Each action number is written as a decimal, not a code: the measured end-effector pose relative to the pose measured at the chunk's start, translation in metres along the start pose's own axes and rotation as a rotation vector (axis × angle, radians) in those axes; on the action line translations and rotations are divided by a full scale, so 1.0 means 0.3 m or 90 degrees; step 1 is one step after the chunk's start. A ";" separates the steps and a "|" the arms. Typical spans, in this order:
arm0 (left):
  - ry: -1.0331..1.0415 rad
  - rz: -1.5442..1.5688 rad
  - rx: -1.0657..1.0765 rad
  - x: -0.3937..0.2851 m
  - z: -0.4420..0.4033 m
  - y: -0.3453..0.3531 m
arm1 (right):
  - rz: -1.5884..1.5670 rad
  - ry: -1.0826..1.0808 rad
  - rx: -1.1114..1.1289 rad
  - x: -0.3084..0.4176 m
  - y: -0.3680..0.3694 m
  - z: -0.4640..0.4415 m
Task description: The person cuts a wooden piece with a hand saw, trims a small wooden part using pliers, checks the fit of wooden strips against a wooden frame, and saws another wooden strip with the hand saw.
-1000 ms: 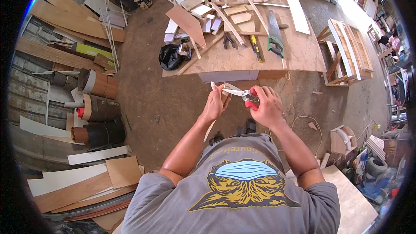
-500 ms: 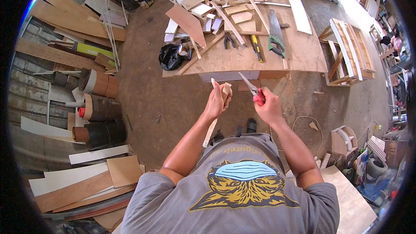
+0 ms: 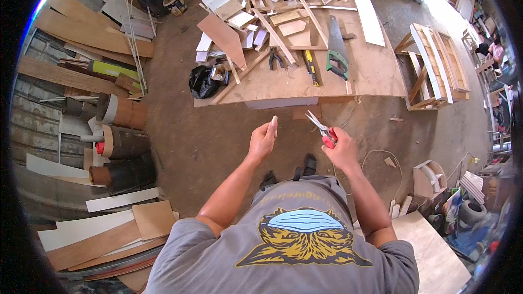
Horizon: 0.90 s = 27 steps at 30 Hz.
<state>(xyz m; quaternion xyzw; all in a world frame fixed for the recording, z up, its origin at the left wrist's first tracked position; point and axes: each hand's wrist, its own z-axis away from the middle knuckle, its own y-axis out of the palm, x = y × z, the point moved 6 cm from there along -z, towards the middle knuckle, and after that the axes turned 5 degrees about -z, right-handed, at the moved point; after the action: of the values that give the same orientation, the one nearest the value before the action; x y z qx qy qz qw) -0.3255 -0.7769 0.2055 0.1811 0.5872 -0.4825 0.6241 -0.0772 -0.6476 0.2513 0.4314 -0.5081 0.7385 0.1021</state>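
My right hand [image 3: 343,149] is wrapped round the red handles of a pair of snips [image 3: 321,128]. Their two narrow metal blades stand apart and point away from me, up and to the left. Left of the snips, my left hand [image 3: 263,139] is raised with its thumb upward and fingers pressed together. What it holds, if anything, is hidden from this angle; no strip shows. Both hands are apart in front of my body, short of the low plywood table [image 3: 376,79].
Scrap wood [image 3: 223,38] is heaped on the table, with a handsaw [image 3: 336,54], yellow-and-black cutter [image 3: 311,69], pliers [image 3: 276,60] and black bag [image 3: 202,83] nearer me. Rolls [image 3: 125,111] and boards line the left. A wooden frame [image 3: 430,71] stands right; a cord [image 3: 400,169] lies on the floor.
The pale wooden strip in my left hand is no longer visible. My hands moved slightly down and farther apart at the wrists. The snips' blades have opened.
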 end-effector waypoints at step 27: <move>-0.050 -0.088 -0.035 0.125 -0.491 -0.067 | 0.191 0.063 0.263 -0.043 0.444 -0.736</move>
<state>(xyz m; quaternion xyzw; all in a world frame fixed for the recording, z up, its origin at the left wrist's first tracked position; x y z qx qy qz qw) -0.4299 -0.6842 0.1422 0.1035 0.5864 -0.5147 0.6168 -0.2655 -0.5204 0.1289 0.3261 -0.3990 0.8538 -0.0744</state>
